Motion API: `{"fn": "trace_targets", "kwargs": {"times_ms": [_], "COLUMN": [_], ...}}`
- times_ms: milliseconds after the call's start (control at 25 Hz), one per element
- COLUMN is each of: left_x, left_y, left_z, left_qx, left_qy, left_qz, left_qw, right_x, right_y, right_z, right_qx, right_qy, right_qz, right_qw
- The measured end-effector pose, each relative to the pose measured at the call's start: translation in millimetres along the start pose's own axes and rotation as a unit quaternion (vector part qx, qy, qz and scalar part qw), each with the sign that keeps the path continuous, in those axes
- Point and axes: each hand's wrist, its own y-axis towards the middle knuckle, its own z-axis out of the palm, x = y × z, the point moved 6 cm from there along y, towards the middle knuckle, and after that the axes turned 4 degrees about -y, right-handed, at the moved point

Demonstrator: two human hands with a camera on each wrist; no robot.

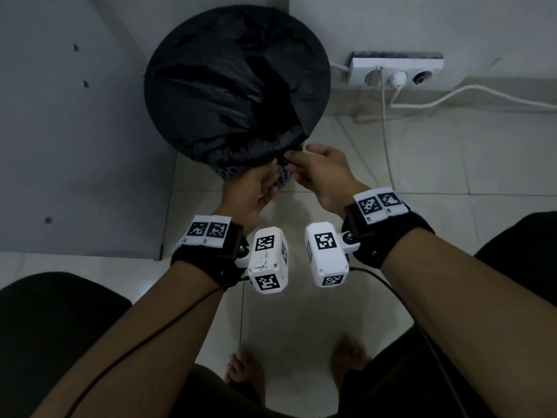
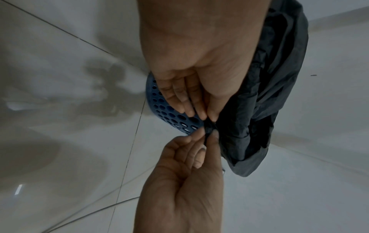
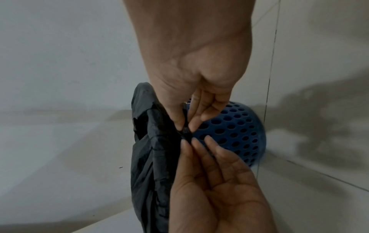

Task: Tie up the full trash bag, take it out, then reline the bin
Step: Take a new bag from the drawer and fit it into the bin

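Note:
A black trash bag is stretched over the rim of a blue perforated bin in the corner. At the near rim both hands meet on a small twisted bit of the bag's edge. My left hand pinches the twist between thumb and fingers. My right hand pinches the same twist from the other side. Loose bag film hangs down the bin's side. The bag's contents are hidden.
A grey cabinet panel stands just left of the bin, a wall behind it. A white power strip with plugged white cables lies on the tiled floor to the right. My bare feet are below the hands.

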Motion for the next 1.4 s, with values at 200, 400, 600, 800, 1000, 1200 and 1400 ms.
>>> {"fn": "trace_targets", "kwargs": {"times_ms": [200, 400, 600, 800, 1000, 1200, 1400], "left_x": [-8, -14, -22, -28, -32, -39, -53], "left_y": [-2, -4, -11, -13, -8, -18, -18], "left_z": [-11, -20, -25, -27, -29, -32, -31], "left_qx": [-0.030, -0.051, -0.057, -0.032, -0.042, -0.016, -0.036], "left_qy": [-0.054, -0.090, -0.206, -0.234, -0.230, -0.298, -0.199], "left_qz": [0.008, 0.022, 0.003, 0.001, 0.001, -0.048, -0.009], "left_qw": [0.998, 0.994, 0.977, 0.972, 0.972, 0.953, 0.979], "right_x": [-3, 8, 5, 1, 1, 0, 6], "right_y": [-8, -10, -11, -10, -7, -4, -6], "right_z": [18, 32, 54, 60, 64, 65, 64], "right_qx": [0.054, 0.024, 0.019, 0.066, 0.094, 0.060, 0.060], "right_qy": [0.063, -0.011, 0.006, 0.003, -0.022, -0.036, -0.071], "right_qz": [0.084, 0.075, 0.073, 0.063, 0.027, 0.012, 0.009], "right_qw": [0.993, 0.997, 0.997, 0.996, 0.995, 0.997, 0.996]}}
